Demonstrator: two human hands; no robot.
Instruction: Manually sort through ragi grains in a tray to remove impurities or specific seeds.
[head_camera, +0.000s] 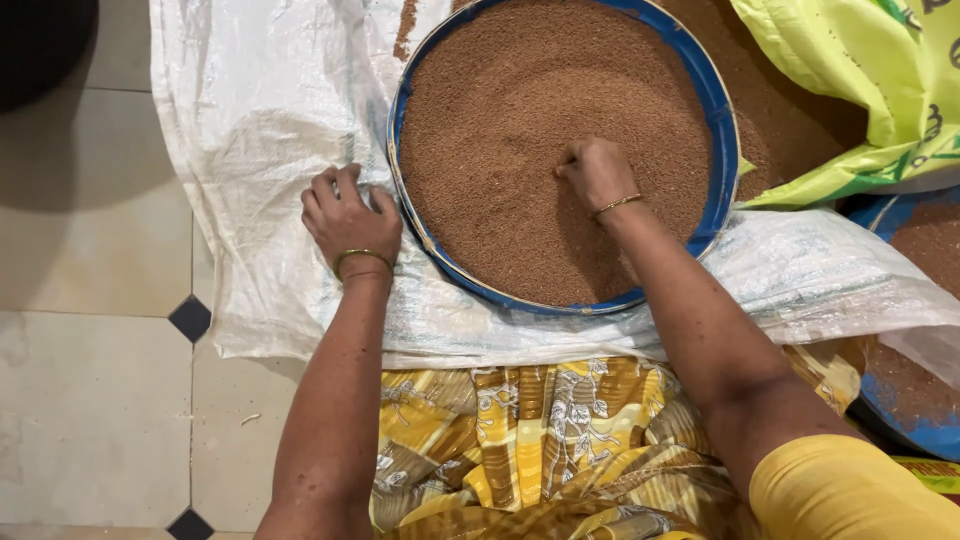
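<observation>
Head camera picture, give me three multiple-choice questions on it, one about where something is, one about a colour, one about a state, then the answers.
1. Where is the right hand?
A. in the grain inside the sieve
B. on the floor tiles
C. on the green bag

2. What colour is the sieve's rim?
A. red
B. blue
C. black

3. How does the left hand lie?
A. lifted in the air, holding a cup
B. pressed on the white sack beside the rim, fingers curled
C. buried in the grain

Answers: 1 A, its fingers are dug into the brown grain near the middle of the sieve. 2 B, a blue band rings the grain. 3 B, it rests on the woven sack at the sieve's left edge, holding nothing that shows.
</observation>
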